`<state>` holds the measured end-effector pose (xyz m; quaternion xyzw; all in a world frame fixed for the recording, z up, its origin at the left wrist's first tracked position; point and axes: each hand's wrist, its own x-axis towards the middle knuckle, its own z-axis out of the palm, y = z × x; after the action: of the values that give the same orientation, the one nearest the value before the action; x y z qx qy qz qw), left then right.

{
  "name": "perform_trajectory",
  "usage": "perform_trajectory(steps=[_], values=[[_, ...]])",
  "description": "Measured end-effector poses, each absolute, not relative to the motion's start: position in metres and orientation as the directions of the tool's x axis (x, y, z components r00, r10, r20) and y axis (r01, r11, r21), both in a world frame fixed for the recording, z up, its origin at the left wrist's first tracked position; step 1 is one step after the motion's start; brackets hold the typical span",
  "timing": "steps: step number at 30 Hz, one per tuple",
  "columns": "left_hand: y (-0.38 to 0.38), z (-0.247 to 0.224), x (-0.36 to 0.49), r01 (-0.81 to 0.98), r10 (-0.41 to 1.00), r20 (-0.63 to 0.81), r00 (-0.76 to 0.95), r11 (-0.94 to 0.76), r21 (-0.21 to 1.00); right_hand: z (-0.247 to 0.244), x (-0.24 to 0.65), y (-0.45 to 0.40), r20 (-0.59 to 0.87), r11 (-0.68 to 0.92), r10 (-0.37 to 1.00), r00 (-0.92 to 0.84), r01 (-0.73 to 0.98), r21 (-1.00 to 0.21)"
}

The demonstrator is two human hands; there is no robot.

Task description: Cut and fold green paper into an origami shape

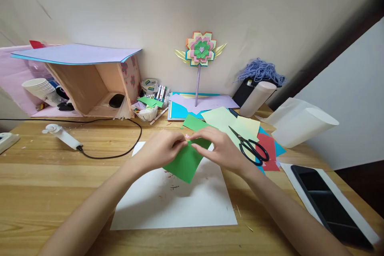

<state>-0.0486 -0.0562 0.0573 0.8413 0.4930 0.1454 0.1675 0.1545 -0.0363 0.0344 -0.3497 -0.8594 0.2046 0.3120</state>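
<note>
A sheet of green paper (pixel 188 165) is held up between both hands, one corner pointing down toward me. My left hand (pixel 164 147) pinches its upper left part, fingers closed. On the other side, my right hand (pixel 218 147) has thumb and fingers on the paper's upper edge, near the left fingertips. Beneath them lies a white sheet (pixel 180 212) with brownish marks. Just behind the hands is another piece of green paper (pixel 193 123). Black-handled scissors (pixel 253 150) rest on pale yellow-green paper (pixel 223 118) to the right of my right hand.
A paper flower (pixel 201 50) stands at the back, near a cardboard box (pixel 90 84). At left lies a white glue gun (pixel 63 137) with a black cord. Red paper (pixel 269 148), a white paper roll (pixel 300 124) and a phone (pixel 333 204) are at right.
</note>
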Motion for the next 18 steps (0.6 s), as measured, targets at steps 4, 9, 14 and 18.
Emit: perform_trajectory(steps=[4, 9, 14, 18], values=[[-0.068, 0.055, -0.037, 0.806, 0.883, 0.072, 0.463, -0.454, 0.380, 0.030, 0.144, -0.049, 0.343, 0.610, 0.777, -0.527, 0.500, -0.615], [-0.073, 0.055, -0.032, 0.841, 0.914, 0.098, 0.394, -0.401, 0.363, 0.033, 0.146, -0.049, 0.304, 0.548, 0.823, -0.480, 0.530, -0.647], [-0.069, 0.063, -0.040, 0.834, 0.928, 0.133, 0.347, -0.371, 0.408, 0.043, 0.160, -0.038, 0.305, 0.495, 0.867, -0.395, 0.598, -0.631], [-0.068, 0.071, -0.049, 0.830, 0.935, 0.139, 0.325, -0.353, 0.433, 0.052, 0.179, -0.028, 0.312, 0.466, 0.885, -0.346, 0.669, -0.580]])
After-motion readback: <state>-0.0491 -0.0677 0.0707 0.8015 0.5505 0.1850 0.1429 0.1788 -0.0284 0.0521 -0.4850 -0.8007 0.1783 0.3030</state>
